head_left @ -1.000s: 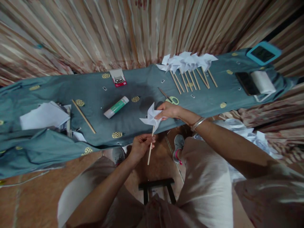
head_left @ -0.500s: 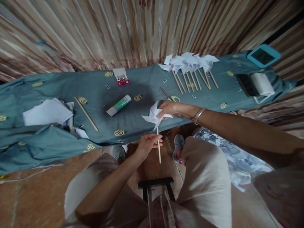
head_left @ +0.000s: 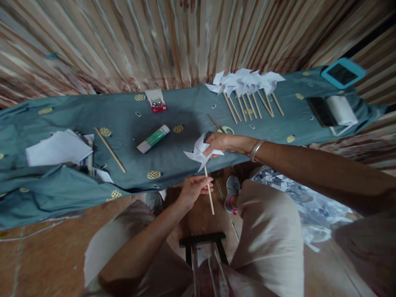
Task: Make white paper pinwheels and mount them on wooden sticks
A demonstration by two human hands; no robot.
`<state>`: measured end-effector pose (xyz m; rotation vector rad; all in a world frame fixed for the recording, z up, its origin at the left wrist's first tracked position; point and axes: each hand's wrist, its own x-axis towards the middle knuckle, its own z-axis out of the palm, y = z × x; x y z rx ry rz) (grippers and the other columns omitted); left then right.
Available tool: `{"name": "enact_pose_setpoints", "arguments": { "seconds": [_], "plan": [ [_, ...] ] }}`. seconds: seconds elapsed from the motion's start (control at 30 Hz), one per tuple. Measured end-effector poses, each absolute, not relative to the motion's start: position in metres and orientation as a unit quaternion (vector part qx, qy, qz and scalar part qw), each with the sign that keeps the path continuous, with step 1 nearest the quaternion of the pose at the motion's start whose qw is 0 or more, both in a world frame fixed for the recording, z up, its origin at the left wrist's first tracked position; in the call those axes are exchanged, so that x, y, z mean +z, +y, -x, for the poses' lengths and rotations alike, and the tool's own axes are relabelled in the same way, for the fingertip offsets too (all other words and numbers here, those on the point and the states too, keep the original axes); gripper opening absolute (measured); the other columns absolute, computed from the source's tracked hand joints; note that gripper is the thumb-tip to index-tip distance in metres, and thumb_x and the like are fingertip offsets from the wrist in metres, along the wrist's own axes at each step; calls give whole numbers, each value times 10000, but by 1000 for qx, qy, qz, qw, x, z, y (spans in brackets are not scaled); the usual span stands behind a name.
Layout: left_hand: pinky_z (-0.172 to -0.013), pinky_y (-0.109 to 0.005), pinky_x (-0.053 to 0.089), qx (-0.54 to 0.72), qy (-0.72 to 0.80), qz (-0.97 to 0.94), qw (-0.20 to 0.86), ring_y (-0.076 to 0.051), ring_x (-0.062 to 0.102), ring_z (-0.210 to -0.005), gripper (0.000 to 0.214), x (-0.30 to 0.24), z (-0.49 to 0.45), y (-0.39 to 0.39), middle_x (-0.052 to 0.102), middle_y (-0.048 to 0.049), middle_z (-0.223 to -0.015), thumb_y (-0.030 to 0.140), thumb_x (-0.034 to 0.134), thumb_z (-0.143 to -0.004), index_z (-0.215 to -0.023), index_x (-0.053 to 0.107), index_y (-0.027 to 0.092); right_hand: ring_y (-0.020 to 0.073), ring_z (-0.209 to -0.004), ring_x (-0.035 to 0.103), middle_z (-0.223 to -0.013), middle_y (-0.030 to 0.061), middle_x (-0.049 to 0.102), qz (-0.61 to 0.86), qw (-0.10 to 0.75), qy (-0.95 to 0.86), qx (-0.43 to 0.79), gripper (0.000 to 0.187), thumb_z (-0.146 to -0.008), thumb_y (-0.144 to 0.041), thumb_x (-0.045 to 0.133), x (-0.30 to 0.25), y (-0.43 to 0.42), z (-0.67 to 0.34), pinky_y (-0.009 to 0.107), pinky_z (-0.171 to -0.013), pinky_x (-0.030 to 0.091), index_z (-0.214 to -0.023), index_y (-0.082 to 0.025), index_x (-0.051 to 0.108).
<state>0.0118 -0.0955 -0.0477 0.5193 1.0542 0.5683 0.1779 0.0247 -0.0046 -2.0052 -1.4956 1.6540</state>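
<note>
A white paper pinwheel (head_left: 198,153) on a thin wooden stick is held over the near edge of the cloth-covered table. My left hand (head_left: 195,189) pinches the stick below the paper head, and the stick's lower end pokes out beneath the fingers. At the pinwheel's right side, my right hand (head_left: 218,143) is closed on the paper head near its centre; some fingertips are hidden behind the blades. Scissors with pale green handles (head_left: 224,128) lie just beyond my right hand. Left of the pinwheel lies a green and white glue stick (head_left: 154,138).
Several finished pinwheels (head_left: 244,82) lie in a row at the back. A red box of metal pins (head_left: 157,103), a loose stick (head_left: 110,150) and white paper sheets (head_left: 60,147) are further left. A phone (head_left: 321,111) and blue-framed tablet (head_left: 343,73) lie right. Paper scraps (head_left: 297,194) are below the table.
The stick's lower end has swung slightly to the right. Both hands keep their hold on the pinwheel, and the view has shifted a little.
</note>
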Motion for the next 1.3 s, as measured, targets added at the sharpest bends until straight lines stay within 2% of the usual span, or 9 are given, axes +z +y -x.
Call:
{"name": "enact_pose_setpoints", "arguments": {
  "seconds": [0.17,0.33,0.57,0.83,0.97,1.17,1.3],
  "plan": [
    [-596,-267,555,267,490,-238,795,-127,650,-529,394,-48,-15,-95,704,-31,-619,401,914,-484,-707,753,119,104,-489,607,-580,12,692,643,59,-482,593,120,-604,-107,811,-6,27,-179,198,-492,531,-599,-149,698],
    [-599,-273,560,274,490,-236,793,-124,644,-525,348,-48,-18,-96,698,-30,-614,362,900,-527,-713,750,110,114,-475,597,-552,18,689,628,77,-482,606,90,-595,-137,799,-12,26,-182,193,-431,490,-586,-157,712],
    [-589,-263,556,282,486,-239,792,-130,655,-536,391,-45,-18,-97,702,-34,-617,406,902,-492,-695,745,110,131,-513,633,-605,51,719,618,99,-479,616,116,-560,-134,837,-6,23,-181,219,-481,532,-588,-155,727],
    [-611,-290,565,282,491,-244,787,-142,657,-542,421,-47,-14,-95,706,-49,-631,417,910,-478,-711,750,104,109,-466,598,-530,11,681,630,81,-474,609,198,-501,-148,880,8,24,-175,181,-415,491,-533,-174,687],
    [-601,-284,564,285,495,-244,784,-143,660,-544,453,-48,-13,-95,707,-44,-633,440,917,-440,-704,754,110,100,-437,570,-500,6,656,643,70,-472,599,219,-518,-135,880,15,23,-171,195,-424,489,-514,-162,663],
    [-595,-271,560,288,493,-248,783,-136,659,-548,453,-46,-12,-96,711,-46,-641,442,913,-450,-717,759,110,119,-543,622,-525,-6,643,636,34,-484,600,213,-591,-141,854,21,23,-171,227,-582,545,-563,-147,643],
    [-567,-248,549,288,488,-249,785,-126,653,-529,452,-44,-13,-96,702,-32,-622,452,910,-442,-705,757,117,77,-489,566,-514,-37,623,624,32,-489,609,183,-605,-147,837,16,23,-173,186,-537,510,-608,-149,654]
  ]
}}
